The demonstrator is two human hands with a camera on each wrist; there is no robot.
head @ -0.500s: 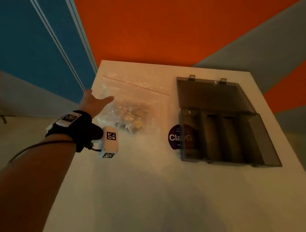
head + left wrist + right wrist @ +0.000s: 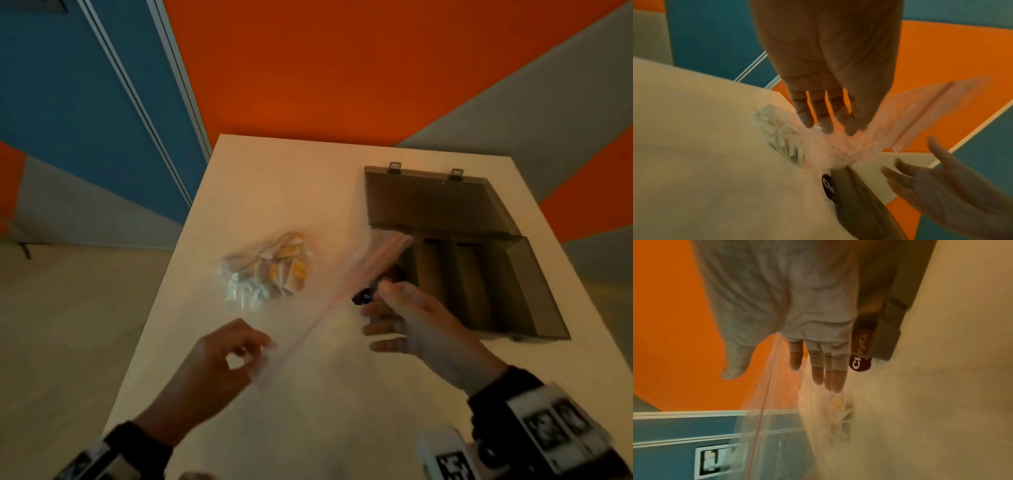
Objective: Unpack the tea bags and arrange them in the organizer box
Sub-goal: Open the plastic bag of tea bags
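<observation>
nearest, the left hand [image 2: 219, 363] pinches a corner of the zip bag [image 2: 322, 308] while the right hand [image 2: 414, 322] hovers open-fingered beside it, holding nothing. the tea bags [image 2: 270, 274] sit bunched inside the bag on the desk [image 2: 308, 428]. beyond, a round sticker [image 2: 363, 296] reads "cl…" at the open box [image 2: 479, 274]; the rest is hidden.

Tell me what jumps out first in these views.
The clear zip bag of tea bags is lifted mid-table, its sealed edge stretched between the left hand, which pinches one corner, and the open right hand. Right of it, the smoky organizer box lies open, its visible compartments apparently empty.
</observation>
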